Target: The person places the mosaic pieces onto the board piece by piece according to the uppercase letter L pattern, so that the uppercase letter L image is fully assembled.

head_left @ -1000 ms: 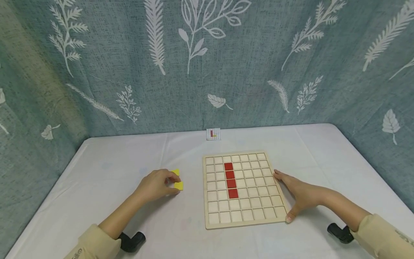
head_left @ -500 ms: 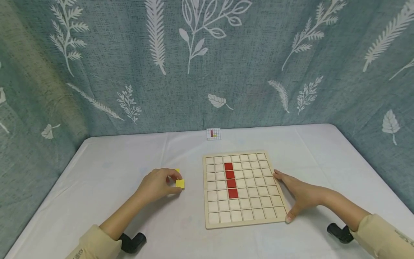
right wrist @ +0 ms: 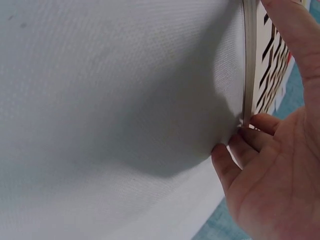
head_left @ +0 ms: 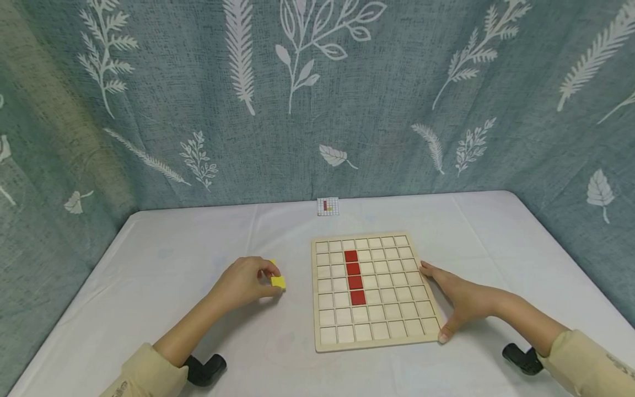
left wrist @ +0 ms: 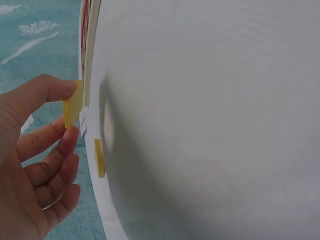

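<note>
My left hand [head_left: 245,281] pinches a small yellow square tile [head_left: 278,283] between thumb and fingertips, left of the board. In the left wrist view this tile [left wrist: 74,106] is held up on its edge, off the cloth. A second yellow tile [left wrist: 100,159] lies on the table beneath, mostly hidden behind my fingers in the head view. The wooden grid board [head_left: 377,343] has a column of several red squares [head_left: 354,282]. My right hand [head_left: 468,300] rests spread against the board's right side, thumb at the near corner and fingertips along the edge.
A small printed card [head_left: 328,207] with a grid pattern of red and yellow stands at the table's far edge. White cloth [head_left: 163,264] covers the table, and a teal leaf-print curtain [head_left: 297,143] hangs behind. Black wrist mounts [head_left: 205,370] sit under both forearms.
My left hand has lifted the yellow tile slightly and shifted it a little to the right, tilting it. My right hand and the board have stayed in place.
</note>
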The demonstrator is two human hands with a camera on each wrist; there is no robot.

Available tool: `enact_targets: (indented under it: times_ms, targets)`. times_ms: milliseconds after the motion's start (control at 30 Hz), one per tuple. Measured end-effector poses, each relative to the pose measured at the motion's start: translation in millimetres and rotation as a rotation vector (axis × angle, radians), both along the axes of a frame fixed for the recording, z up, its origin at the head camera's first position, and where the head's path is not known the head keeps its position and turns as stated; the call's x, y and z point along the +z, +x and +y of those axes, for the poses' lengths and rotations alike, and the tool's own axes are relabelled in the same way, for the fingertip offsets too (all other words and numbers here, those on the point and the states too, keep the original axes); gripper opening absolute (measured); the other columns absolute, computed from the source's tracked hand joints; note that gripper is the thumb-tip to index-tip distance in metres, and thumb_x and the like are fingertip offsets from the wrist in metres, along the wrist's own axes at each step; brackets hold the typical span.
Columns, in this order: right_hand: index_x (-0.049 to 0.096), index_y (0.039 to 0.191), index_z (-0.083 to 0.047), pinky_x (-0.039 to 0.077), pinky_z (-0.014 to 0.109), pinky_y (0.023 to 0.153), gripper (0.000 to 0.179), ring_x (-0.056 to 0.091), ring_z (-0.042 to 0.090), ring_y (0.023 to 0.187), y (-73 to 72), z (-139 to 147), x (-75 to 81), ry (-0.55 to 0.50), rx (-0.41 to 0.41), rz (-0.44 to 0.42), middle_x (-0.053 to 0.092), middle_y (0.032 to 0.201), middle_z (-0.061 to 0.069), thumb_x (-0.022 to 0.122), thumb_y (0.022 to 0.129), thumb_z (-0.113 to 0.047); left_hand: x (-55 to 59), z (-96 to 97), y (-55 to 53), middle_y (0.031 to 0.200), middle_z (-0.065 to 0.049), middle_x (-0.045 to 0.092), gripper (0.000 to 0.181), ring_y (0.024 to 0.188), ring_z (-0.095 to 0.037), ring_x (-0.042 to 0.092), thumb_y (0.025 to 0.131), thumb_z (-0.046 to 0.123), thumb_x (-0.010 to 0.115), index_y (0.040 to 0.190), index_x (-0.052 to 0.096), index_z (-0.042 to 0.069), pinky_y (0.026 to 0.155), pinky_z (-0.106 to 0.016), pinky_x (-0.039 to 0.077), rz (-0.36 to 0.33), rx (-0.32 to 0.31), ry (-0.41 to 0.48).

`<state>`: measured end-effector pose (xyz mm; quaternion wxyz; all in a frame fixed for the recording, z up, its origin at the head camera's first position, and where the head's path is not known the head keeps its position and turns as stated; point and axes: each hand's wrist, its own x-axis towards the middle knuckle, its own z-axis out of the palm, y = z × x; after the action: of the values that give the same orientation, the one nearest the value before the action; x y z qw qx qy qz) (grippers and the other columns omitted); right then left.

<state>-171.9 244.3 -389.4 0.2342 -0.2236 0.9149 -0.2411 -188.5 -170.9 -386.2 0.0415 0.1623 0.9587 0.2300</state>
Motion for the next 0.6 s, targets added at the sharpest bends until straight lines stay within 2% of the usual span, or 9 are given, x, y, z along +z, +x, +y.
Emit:
enact_targets:
  times_ms: [333,600]
  targets:
    - [0.009,0.143,0.005,0.016,0.059,0.105,0.137,0.007,0.047,0.136,-0.1,-2,1.5,0.015,-0.014,-0.025,0.003,0.15,0.027,0.085,0.044,-0.05,6.3,20.4,-8.3,0.078,0.007,0.062,0.024,0.075,-0.012,0.052,0.069,0.028,0.08,0.088,0.072,0.015,0.067,-0.029,0.042,-0.008,-0.032,0.0]
    - [0.008,0.144,0.006,0.017,0.058,0.106,0.138,0.009,0.047,0.136,-0.2,-2,1.1,0.025,-0.013,-0.014,0.004,0.15,0.027,0.085,0.043,-0.051,9.8,33.7,-13.3,0.081,0.008,0.063,0.024,0.08,-0.014,0.054,0.07,0.027,0.079,0.09,0.072,0.016,0.071,-0.031,0.043,-0.009,-0.087,0.001]
